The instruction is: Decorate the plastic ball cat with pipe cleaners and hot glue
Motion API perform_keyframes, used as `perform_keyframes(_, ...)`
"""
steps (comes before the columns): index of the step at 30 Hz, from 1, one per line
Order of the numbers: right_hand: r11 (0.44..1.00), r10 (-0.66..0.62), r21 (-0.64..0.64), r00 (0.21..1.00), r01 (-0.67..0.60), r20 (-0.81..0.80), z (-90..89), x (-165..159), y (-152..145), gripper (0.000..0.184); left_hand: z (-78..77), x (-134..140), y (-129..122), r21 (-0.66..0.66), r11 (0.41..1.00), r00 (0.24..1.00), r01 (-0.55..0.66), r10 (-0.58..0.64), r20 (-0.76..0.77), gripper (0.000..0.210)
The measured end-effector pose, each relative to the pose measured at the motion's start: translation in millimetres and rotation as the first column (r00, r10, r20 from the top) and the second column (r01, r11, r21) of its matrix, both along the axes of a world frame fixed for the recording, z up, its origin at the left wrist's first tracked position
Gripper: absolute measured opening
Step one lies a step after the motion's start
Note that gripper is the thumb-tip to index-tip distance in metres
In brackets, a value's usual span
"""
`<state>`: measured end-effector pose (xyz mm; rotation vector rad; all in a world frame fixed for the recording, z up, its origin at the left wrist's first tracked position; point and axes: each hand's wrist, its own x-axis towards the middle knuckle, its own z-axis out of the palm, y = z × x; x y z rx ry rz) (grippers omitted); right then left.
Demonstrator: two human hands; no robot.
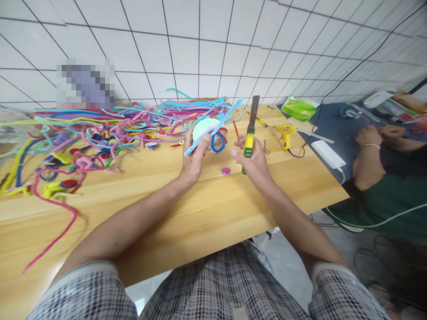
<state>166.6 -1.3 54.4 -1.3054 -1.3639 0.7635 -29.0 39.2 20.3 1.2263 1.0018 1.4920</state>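
My left hand [195,155] is closed around a round craft piece with a pale green top [206,127], a clear ball-like part below and light blue, pink and dark blue pipe cleaners on it. In my right hand [255,160] is a tool with a yellow-and-green handle [248,144] and a flat dark metal blade [255,109] pointing up; its exact kind is unclear. The two hands are apart, over the wooden table. Below and between them lies a small pink disc [226,171].
Tangled pipe cleaners [133,122] cover the table's left and back. On the right are a yellow glue gun [285,134], a yellow utility knife [261,121], a green packet [299,109] and a white power strip [328,153]. Another person's hands [370,135] rest at far right.
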Motion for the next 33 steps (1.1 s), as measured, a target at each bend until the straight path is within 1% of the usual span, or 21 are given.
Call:
perform_keyframes(2, 0.998, -0.047, 0.030, 0.998, 0.046, 0.040, -5.2, -12, 10, 0.064, 4.4, 3, -8, 0.080, 0.995, 0.998, -0.062, 0.063, -0.010, 0.060)
perform_keyframes(4, 0.994, -0.089, 0.069, 0.993, 0.084, 0.072, -6.8, -21, 16, 0.067, 5.4, 6, -13, 0.129, 0.990, 0.997, -0.061, 0.067, -0.041, 0.065)
perform_keyframes(6, 0.989, -0.116, 0.099, 0.991, 0.109, 0.070, -7.0, -26, 19, 0.068, 3.3, 8, -16, 0.143, 0.988, 0.994, -0.060, 0.073, -0.084, 0.071)
perform_keyframes(10, 0.985, -0.150, 0.097, 0.987, 0.145, 0.049, -9.0, -32, 18, 0.063, -5.0, 10, -17, 0.135, 0.988, 0.989, -0.071, 0.088, -0.119, 0.076)
perform_keyframes(14, 0.990, -0.115, 0.088, 0.993, 0.112, 0.032, -11.9, -32, 16, 0.053, -15.1, 10, -17, 0.144, 0.989, 0.991, -0.015, 0.034, -0.131, 0.075)
perform_keyframes(17, 0.988, -0.113, 0.106, 0.993, 0.110, 0.023, -11.9, -27, 18, 0.050, -23.3, 10, -15, 0.123, 0.990, 0.986, 0.064, -0.043, -0.164, 0.091)
perform_keyframes(19, 0.987, -0.124, 0.105, 0.992, 0.120, 0.032, -11.1, -19, 20, 0.049, -26.8, 9, -10, 0.093, 0.982, 0.976, 0.164, -0.147, -0.161, 0.109)
perform_keyframes(21, 0.988, -0.125, 0.092, 0.991, 0.120, 0.050, -9.8, -9, 22, 0.048, -26.5, 7, -4, 0.057, 0.952, 0.949, 0.301, -0.293, -0.120, 0.126)
perform_keyframes(23, 0.990, -0.117, 0.084, 0.990, 0.110, 0.082, -8.4, 2, 24, 0.048, -22.0, 4, 2, 0.024, 0.903, 0.903, 0.428, -0.426, -0.059, 0.134)
perform_keyframes(24, 0.991, -0.112, 0.084, 0.988, 0.104, 0.102, -7.8, 8, 24, 0.047, -18.5, 3, 4, 0.008, 0.882, 0.882, 0.471, -0.471, -0.022, 0.131)
perform_keyframes(26, 0.992, -0.105, 0.085, 0.983, 0.093, 0.150, -6.9, 18, 24, 0.046, -10.8, 0, 5, -0.041, 0.853, 0.853, 0.521, -0.518, 0.066, 0.113)
perform_keyframes(28, 0.994, -0.089, 0.076, 0.978, 0.076, 0.190, -6.6, 23, 23, 0.045, -4.4, -2, 4, -0.123, 0.832, 0.839, 0.542, -0.526, 0.140, 0.095)
perform_keyframes(29, 0.996, -0.077, 0.067, 0.977, 0.065, 0.201, -6.6, 25, 22, 0.044, -2.2, -3, 4, -0.167, 0.830, 0.845, 0.532, -0.511, 0.156, 0.091)
perform_keyframes(31, 0.998, -0.045, 0.046, 0.977, 0.037, 0.206, -6.6, 24, 20, 0.044, -0.1, -4, 3, -0.248, 0.846, 0.882, 0.471, -0.452, 0.133, 0.090)
perform_keyframes(33, 0.999, -0.011, 0.031, 0.981, 0.005, 0.192, -6.1, 20, 19, 0.045, 0.6, -5, 5, -0.293, 0.867, 0.914, 0.402, -0.398, 0.078, 0.098)
